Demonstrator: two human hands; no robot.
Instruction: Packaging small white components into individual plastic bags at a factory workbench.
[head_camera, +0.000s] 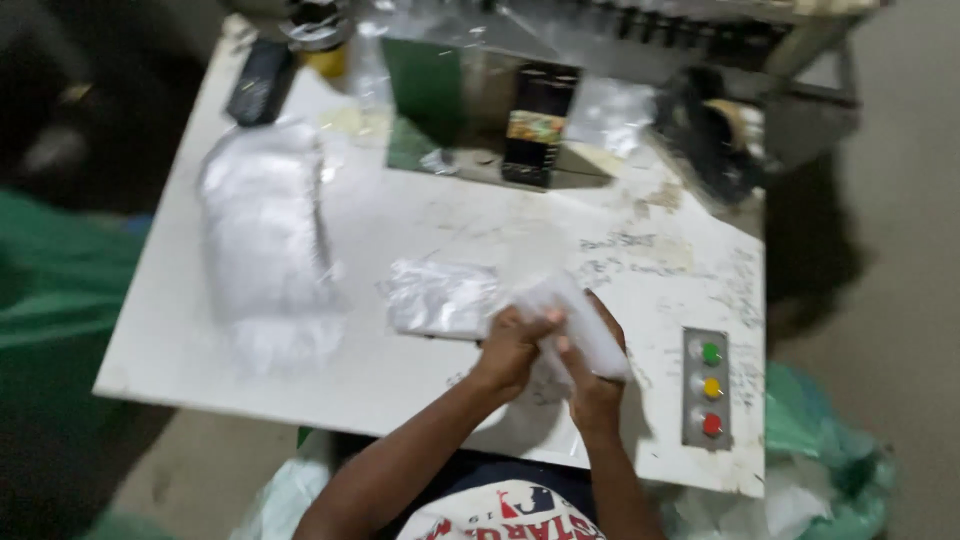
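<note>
Both hands meet over the near part of the white table (400, 230). The left hand (512, 350) is curled tight around one end of a small clear plastic packet (580, 325), its fingers folded over the film. The right hand (592, 372) grips the same packet from the other side, with the packet's free end sticking up and out past its knuckles. The two hands touch at the packet.

Just to the left of the left hand, a flat clear plastic bag (440, 298) lies on the table, its edge reaching under the packet. Farther out on that side sits a tall stack of clear bags (265, 240), well apart from the hands.

To the right of the right hand, near the table edge, is a grey button panel (707, 388) with a green, a yellow and a red button in a column.

Beyond the hands, at the far side of the table, stands a metal machine (480, 100) with a dark front part. A dark phone-like thing (260, 82) lies by the far left corner.
</note>
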